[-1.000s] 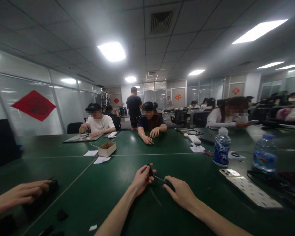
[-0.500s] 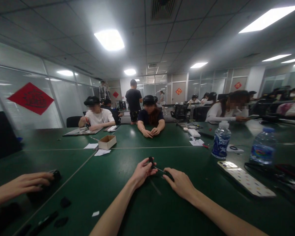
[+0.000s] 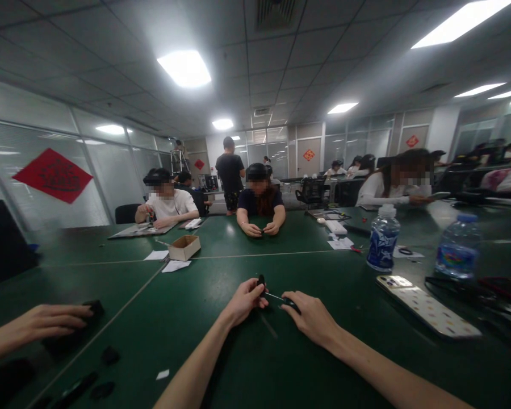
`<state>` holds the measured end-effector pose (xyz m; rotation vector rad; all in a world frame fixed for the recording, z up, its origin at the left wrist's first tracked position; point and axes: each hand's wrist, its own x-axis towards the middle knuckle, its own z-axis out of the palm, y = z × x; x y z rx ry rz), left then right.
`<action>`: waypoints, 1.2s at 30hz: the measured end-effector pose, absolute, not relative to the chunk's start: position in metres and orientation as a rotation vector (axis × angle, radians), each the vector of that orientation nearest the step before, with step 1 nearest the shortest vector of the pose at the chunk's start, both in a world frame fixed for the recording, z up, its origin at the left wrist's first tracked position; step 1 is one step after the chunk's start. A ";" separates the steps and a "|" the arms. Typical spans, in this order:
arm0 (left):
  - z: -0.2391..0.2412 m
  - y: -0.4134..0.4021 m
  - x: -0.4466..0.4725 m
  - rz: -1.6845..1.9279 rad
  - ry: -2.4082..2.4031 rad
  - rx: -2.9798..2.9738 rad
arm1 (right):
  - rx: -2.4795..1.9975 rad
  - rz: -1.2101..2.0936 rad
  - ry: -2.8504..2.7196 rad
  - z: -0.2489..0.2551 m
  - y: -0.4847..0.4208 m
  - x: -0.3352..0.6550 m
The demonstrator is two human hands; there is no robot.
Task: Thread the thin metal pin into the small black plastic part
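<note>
Over the green table, my left hand (image 3: pixel 243 302) is closed on a small black part (image 3: pixel 261 280), pinched between thumb and fingers. What kind of part it is, I cannot make out. My right hand (image 3: pixel 310 315) is wrapped round the dark handle of a screwdriver (image 3: pixel 290 304). Its thin metal shaft points left, and the tip meets or nearly meets the black part; contact is too small to tell.
A phone (image 3: pixel 428 307) and two bottles, one blue-labelled (image 3: pixel 383 241), one clear (image 3: pixel 457 250), stand right. Left lie a white scrap (image 3: pixel 163 375), black pieces (image 3: pixel 111 356) and another person's hand (image 3: pixel 55 321). Ahead are an open box (image 3: pixel 184 249) and a seated person (image 3: pixel 259 207).
The view has shifted slightly. The black part in my left hand is tilted a little differently, and the screwdriver still points at it. The person opposite has moved their hands slightly apart.
</note>
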<state>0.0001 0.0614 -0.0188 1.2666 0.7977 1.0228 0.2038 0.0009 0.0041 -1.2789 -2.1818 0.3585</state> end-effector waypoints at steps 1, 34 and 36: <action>-0.019 0.062 0.000 1.020 0.803 1.280 | -1.283 0.362 -2.177 0.005 0.001 0.204; -0.014 0.057 0.002 1.078 0.789 1.092 | -1.209 0.234 -2.239 0.000 0.008 0.209; -0.013 0.057 0.003 1.083 0.781 1.092 | -1.214 0.233 -2.263 -0.001 0.009 0.209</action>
